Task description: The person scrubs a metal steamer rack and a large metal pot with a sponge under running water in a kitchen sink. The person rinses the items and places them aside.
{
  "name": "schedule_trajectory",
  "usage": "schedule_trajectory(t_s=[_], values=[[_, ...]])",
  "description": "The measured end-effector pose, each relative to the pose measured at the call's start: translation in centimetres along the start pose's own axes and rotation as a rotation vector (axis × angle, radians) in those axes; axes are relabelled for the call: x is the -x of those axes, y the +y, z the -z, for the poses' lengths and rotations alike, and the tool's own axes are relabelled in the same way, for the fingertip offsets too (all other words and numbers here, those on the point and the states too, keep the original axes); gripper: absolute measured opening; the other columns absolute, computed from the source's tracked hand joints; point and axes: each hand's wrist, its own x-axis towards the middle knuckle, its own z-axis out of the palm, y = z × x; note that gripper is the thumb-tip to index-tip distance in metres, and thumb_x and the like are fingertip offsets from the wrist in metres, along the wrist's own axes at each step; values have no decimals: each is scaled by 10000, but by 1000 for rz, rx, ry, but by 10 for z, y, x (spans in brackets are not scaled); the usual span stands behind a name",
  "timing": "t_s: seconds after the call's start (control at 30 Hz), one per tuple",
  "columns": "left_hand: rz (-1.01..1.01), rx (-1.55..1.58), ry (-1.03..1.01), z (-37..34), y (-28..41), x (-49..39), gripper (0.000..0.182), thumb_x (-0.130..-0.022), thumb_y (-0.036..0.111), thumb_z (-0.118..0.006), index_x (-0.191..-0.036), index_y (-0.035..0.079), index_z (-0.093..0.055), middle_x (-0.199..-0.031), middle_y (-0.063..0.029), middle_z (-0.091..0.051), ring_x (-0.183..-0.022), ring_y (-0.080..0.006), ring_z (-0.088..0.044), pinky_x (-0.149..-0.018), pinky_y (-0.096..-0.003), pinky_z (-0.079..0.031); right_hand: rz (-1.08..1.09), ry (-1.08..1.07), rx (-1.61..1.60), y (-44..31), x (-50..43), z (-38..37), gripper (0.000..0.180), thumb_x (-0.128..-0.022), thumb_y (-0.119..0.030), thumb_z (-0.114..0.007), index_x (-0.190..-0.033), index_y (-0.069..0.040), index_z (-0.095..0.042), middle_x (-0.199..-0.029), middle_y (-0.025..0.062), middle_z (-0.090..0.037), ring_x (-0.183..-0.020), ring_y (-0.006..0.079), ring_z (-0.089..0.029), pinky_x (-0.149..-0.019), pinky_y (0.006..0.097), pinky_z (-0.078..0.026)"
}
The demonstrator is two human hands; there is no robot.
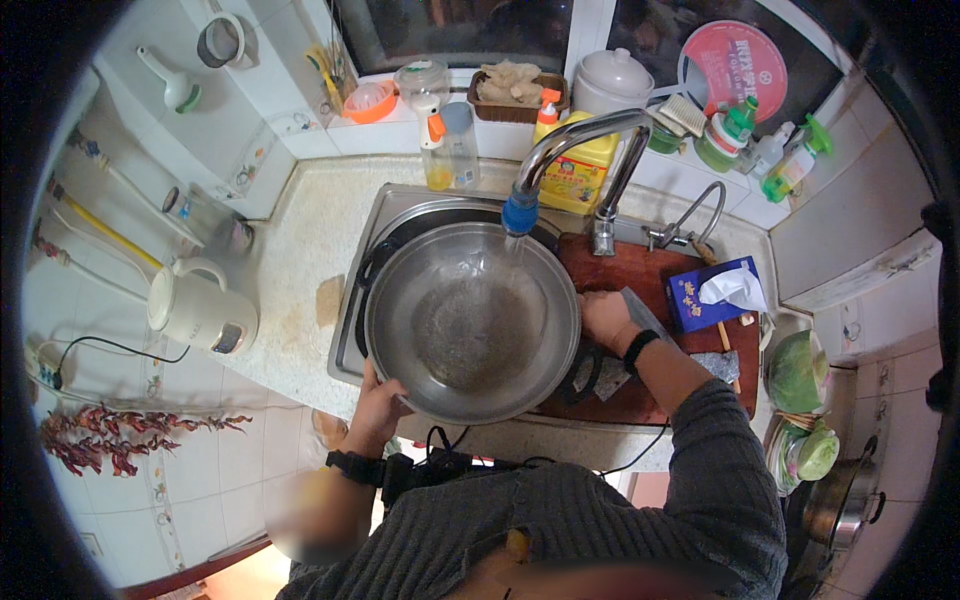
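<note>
A wide metal wok (525, 360) tilts over the sink (352, 330), with shallow water in its bottom. Water runs into it from the blue-tipped nozzle of a chrome faucet (555, 131). My left hand (379, 401) grips the near left rim, thumb on top and fingers underneath. At the right side, my right hand (606, 319) is closed at the wok's edge; its fingertips and the part gripped are partly hidden. Under the wok, a dark pan (442, 211) with a black side handle shows in the sink.
Right of the sink lies a reddish-brown board (600, 274) bearing a blue tissue box (712, 296) and grey pieces. A small tap (667, 236) stands behind it. Bottles (450, 150) and a yellow jug (574, 176) line the back; a white electric kettle (199, 307) stands left.
</note>
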Motion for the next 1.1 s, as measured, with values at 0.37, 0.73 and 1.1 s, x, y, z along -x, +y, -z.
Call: schedule_trajectory(t_s=[0.37,0.73,1.1], values=[[1,-44,24,4,0,0,716,-718,-2,-495,-1368,168,-248,-1227,-125,-484,-1018,-320,-576,-748,-480,-556,-292,457,-158,-4,11,113,230,-838,-304,-618,-858,-76,-637,-813,126,-605,-758,345,-602,-645,431,-495],[-52,-23,72,10,-8,-3,735,-738,-13,-515,-1397,194,-261,-1062,-87,-557,-839,-220,-614,-629,-359,-564,-478,484,163,185,-110,312,642,-845,-573,-546,-1266,-88,-540,-1012,265,-637,-993,412,-603,-817,446,-478],[-21,-35,29,8,-5,-4,655,-725,-4,-508,-1331,157,-317,-1197,-116,-477,-1042,-299,-550,-806,-511,-526,-105,-107,-377,0,67,103,341,-815,-143,-651,-1132,-31,-593,-1090,178,-621,-963,318,-616,-840,381,-494]])
